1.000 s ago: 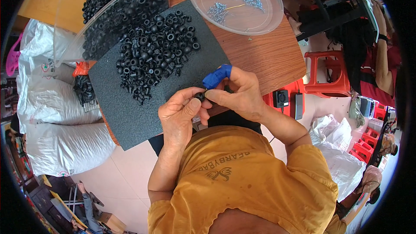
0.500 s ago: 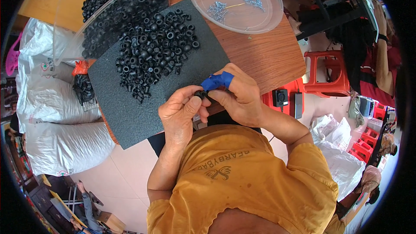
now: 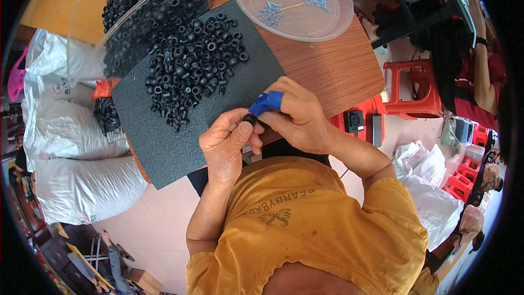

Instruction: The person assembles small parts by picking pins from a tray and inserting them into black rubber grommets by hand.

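My left hand [image 3: 222, 141] pinches a small round black plastic or rubber part [image 3: 250, 119] between thumb and fingers, just off the near edge of the dark mat [image 3: 169, 158]. My right hand [image 3: 299, 120] is closed against the same part, its thumb and forefinger meeting the left fingertips. Blue tape [image 3: 267, 101] wraps the right forefinger. What lies between the right fingertips is partly hidden. Beyond my hands, a loose heap of similar black hollow parts [image 3: 191, 68] covers the far half of the mat.
A clear bin [image 3: 143, 8] full of black parts stands at the far left. A round clear lid [image 3: 338, 19] holds small blue pieces on the wooden table [image 3: 316, 71]. White sacks [image 3: 87, 188] lie at left; a red stool [image 3: 412, 90] and another person's arm [image 3: 481, 76] appear at right.
My right hand has shifted slightly left, its taped forefinger now closer over the black part. My left hand has stayed nearly in place. The whole view has moved a little.
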The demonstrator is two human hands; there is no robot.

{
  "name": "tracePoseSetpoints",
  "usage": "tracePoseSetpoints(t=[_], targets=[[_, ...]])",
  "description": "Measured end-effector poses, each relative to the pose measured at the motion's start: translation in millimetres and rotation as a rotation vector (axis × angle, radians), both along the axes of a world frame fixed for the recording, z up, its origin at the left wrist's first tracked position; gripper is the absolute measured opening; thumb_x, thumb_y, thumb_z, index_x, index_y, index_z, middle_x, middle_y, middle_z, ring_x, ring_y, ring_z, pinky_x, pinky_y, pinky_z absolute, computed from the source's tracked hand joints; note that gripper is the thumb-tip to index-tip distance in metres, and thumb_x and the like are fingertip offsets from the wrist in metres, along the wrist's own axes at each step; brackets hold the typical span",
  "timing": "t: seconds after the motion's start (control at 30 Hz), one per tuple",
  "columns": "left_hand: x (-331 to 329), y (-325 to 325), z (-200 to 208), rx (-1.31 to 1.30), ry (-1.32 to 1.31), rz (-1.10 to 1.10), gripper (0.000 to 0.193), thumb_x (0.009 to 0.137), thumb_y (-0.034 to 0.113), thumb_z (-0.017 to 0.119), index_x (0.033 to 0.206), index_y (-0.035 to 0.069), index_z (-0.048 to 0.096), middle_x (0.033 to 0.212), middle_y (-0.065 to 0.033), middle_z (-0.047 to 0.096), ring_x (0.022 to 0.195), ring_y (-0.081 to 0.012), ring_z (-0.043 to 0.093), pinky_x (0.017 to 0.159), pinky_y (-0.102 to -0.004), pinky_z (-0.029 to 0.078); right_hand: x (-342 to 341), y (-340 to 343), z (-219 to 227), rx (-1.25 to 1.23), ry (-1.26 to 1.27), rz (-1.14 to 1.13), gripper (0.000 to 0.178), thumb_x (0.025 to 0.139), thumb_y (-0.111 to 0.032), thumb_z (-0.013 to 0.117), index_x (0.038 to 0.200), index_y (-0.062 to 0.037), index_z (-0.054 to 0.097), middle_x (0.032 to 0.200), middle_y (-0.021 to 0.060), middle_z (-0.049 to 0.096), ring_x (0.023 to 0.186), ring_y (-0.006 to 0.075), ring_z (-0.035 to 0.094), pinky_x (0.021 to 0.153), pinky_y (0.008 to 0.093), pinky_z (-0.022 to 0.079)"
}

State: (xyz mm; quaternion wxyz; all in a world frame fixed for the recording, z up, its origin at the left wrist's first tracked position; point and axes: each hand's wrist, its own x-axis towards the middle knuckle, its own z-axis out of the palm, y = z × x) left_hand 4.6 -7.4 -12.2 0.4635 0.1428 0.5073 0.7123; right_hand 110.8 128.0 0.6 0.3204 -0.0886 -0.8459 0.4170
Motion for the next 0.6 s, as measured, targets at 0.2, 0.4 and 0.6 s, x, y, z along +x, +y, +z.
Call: tracePoseSetpoints(t=[0.2,0.4,0.6], targets=[[-2.8,1.4,2.2,-0.032,-0.025,-0.034,0.020,0.087,-0.001,0.056,0.105,-0.009,0.057,0.080,-0.0158,0.065,0.057,-0.0153,0.059,0.048,-0.0253,0.050,-1.2,1.7,-4.5,-0.088,-0.027,0.019,0.014,0.074,-0.003,0.068,0.087,-0.0039,0.063,0.081,0.0068,0.059,0.075,0.0242,0.053,0.066,0.0325,0.042],[-5.2,2.5,5.3,-0.032,-0.063,-0.050,0.018,0.088,0.000,0.054,0.103,-0.008,0.056,0.081,-0.0159,0.064,0.057,-0.0155,0.059,0.049,-0.0258,0.050,-2.6,-2.6,-6.4,-0.081,-0.006,-0.014,0.013,0.073,-0.003,0.069,0.085,-0.0039,0.063,0.080,0.0059,0.059,0.074,0.0239,0.053,0.068,0.0332,0.042],[-4.8,3.6,6.4,-0.014,-0.088,-0.050,0.016,0.090,0.001,0.052,0.102,-0.008,0.056,0.080,-0.0146,0.064,0.055,-0.0144,0.058,0.048,-0.0250,0.050,-5.8,-10.2,-12.6,0.019,0.142,-0.071,0.018,0.069,0.001,0.067,0.084,-0.0064,0.060,0.076,0.0082,0.053,0.071,0.0267,0.050,0.062,0.0357,0.041]])
